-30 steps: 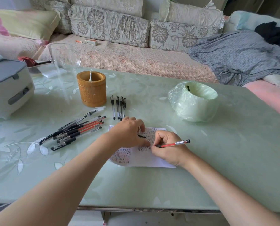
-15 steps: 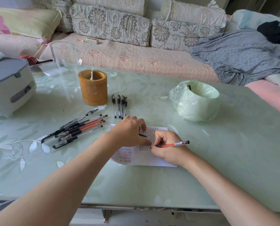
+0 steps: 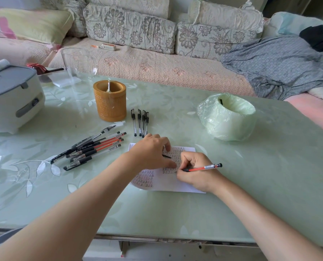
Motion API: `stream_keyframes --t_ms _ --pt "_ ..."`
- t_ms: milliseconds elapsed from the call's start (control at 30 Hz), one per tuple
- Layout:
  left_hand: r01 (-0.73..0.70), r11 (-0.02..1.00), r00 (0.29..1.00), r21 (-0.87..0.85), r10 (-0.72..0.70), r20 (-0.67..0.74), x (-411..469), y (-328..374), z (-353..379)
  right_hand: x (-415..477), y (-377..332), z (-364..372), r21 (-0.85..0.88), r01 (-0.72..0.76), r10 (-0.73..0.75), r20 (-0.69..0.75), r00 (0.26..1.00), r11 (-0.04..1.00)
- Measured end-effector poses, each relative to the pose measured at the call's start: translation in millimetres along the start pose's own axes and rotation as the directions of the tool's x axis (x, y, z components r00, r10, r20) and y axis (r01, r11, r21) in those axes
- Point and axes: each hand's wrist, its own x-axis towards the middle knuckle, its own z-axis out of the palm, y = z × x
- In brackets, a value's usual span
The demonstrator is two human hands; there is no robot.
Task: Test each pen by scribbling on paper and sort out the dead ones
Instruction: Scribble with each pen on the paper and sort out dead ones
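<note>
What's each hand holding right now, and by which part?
The right hand pinches the red pen by its black grip near the tip. The left hand rests on the paper; whether it grips the small dark piece beneath it cannot be told.

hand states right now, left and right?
Left hand: rests on the white scribbled paper, fingers curled over a small black item; grip cannot be told.
Right hand: grips the red-barrelled pen.

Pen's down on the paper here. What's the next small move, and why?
Probably lift the tip of the red pen and check for a fresh mark. The right hand grips it, tip down at the paper, the left hand rests on the paper, and the hands hide whether ink is coming out.
</note>
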Motion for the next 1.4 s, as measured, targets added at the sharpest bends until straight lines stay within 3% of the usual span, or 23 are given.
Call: stream_keyframes --t_ms 533,1400 --pt "0.005 1.0 1.0 0.003 -0.005 -0.001 0.3 0.3 -1.0 0.3 -0.3 0.7 0.023 0.038 -0.037 -0.038 0.999 0.999" --pt "-0.002 1.0 1.0 -0.006 0.002 -0.001 -4.6 4.5 -4.0 -2.3 -9.9 -1.0 0.009 -0.002 0.001 0.03 1.0 1.0"
